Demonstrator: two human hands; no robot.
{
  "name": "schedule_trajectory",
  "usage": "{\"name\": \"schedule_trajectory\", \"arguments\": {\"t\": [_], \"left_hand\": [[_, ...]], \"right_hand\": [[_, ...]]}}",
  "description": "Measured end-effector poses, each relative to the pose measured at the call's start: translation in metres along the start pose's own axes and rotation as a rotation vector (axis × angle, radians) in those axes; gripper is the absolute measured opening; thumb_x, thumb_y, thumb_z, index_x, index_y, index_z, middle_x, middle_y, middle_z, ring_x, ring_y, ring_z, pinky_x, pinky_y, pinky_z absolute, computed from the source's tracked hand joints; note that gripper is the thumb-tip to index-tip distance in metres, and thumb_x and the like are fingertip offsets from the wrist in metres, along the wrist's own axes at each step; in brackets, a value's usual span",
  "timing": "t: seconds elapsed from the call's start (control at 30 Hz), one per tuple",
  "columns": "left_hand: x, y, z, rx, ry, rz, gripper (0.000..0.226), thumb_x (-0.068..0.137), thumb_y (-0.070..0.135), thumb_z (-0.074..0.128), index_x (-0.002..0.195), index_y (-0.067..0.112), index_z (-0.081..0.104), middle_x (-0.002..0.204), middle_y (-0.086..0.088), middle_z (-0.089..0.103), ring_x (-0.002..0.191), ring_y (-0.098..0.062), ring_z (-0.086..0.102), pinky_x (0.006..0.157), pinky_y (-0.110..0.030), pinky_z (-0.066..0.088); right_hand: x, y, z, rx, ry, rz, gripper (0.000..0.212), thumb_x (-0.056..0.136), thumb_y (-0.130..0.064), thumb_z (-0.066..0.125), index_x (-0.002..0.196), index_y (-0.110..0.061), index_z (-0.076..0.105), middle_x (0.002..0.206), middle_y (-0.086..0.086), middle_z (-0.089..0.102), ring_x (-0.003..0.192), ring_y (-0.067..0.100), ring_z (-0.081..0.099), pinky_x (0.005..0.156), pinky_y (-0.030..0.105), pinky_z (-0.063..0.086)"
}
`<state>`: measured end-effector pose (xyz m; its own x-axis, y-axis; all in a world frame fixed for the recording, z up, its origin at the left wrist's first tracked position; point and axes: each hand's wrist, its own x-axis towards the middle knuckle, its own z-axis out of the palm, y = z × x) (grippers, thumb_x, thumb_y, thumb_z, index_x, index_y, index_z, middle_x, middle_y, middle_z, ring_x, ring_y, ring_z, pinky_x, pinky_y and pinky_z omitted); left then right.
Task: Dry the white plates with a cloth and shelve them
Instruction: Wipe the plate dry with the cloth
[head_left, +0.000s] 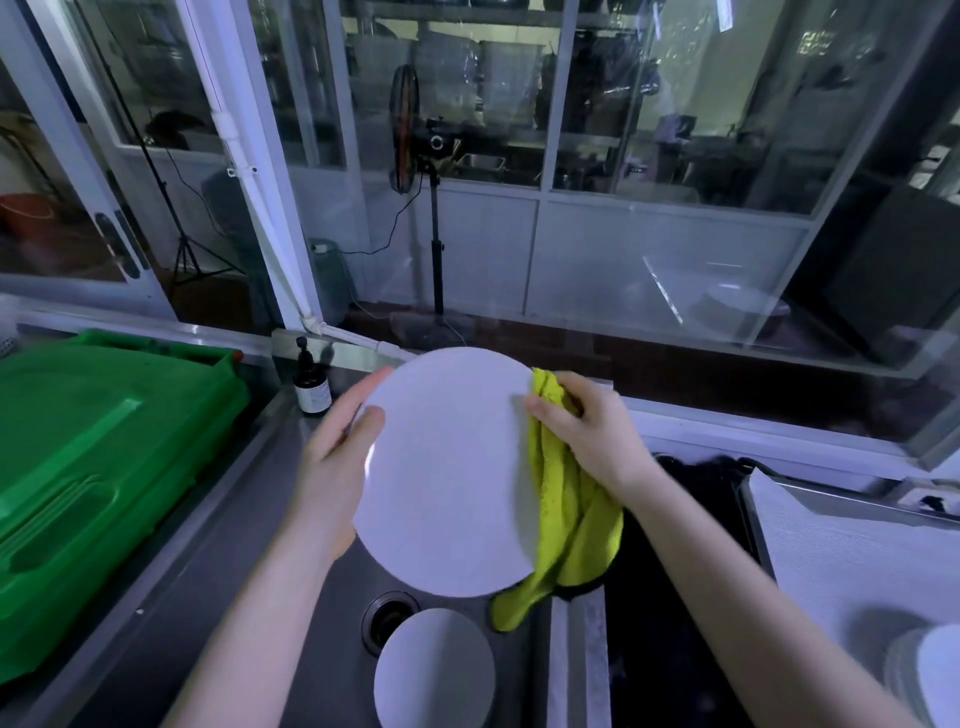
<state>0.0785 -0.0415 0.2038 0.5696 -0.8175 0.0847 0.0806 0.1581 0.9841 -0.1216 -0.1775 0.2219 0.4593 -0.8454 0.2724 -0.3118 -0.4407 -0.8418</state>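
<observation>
Both forearms reach up from the bottom edge of the head view. Left hand grips the white plate by its left rim, thumb on the face, holding it tilted above the sink. Right hand clutches the yellow-green cloth, pinched over the plate's right rim. Drying is in hand; next, I judge, the cloth must sweep face and back. A second plate waits in the sink. No shelf shows. The pale stack at the right corner is blurred and cut off, and the held plate's back is hidden.
</observation>
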Motion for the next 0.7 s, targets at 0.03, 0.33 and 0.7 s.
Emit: {"name": "schedule_trajectory", "arguments": {"t": [0.03, 0.33, 0.7], "left_hand": [[0.002, 0.003, -0.001, 0.058, -0.071, 0.023, 0.043, 0.103, 0.012, 0.049, 0.116, 0.047, 0.071, 0.117, 0.017, 0.073, 0.104, -0.001, 0.069, 0.077, -0.02, 0.054], [0.016, 0.019, 0.011, 0.194, -0.271, -0.015, 0.037, 0.101, 0.013, 0.055, 0.108, 0.045, 0.074, 0.111, 0.015, 0.075, 0.102, -0.005, 0.071, 0.075, -0.014, 0.054], [-0.03, -0.038, 0.041, -0.136, 0.28, -0.045, 0.037, 0.093, 0.042, 0.056, 0.129, 0.046, 0.057, 0.12, 0.022, 0.069, 0.116, 0.0, 0.063, 0.106, -0.04, 0.048]], "right_hand": [[0.007, -0.006, -0.006, -0.046, -0.091, -0.053, 0.018, 0.087, -0.031, 0.072, 0.087, -0.014, 0.066, 0.072, 0.001, 0.061, 0.068, 0.005, 0.048, 0.066, 0.028, 0.043], [0.022, -0.008, -0.01, 0.013, -0.269, -0.08, 0.022, 0.087, -0.025, 0.074, 0.085, -0.005, 0.066, 0.071, -0.001, 0.054, 0.067, 0.009, 0.046, 0.064, 0.029, 0.042], [-0.02, 0.033, 0.039, 0.525, 0.437, 0.371, 0.014, 0.083, -0.029, 0.075, 0.077, -0.017, 0.07, 0.066, -0.006, 0.063, 0.068, 0.011, 0.056, 0.068, 0.035, 0.049]]}}
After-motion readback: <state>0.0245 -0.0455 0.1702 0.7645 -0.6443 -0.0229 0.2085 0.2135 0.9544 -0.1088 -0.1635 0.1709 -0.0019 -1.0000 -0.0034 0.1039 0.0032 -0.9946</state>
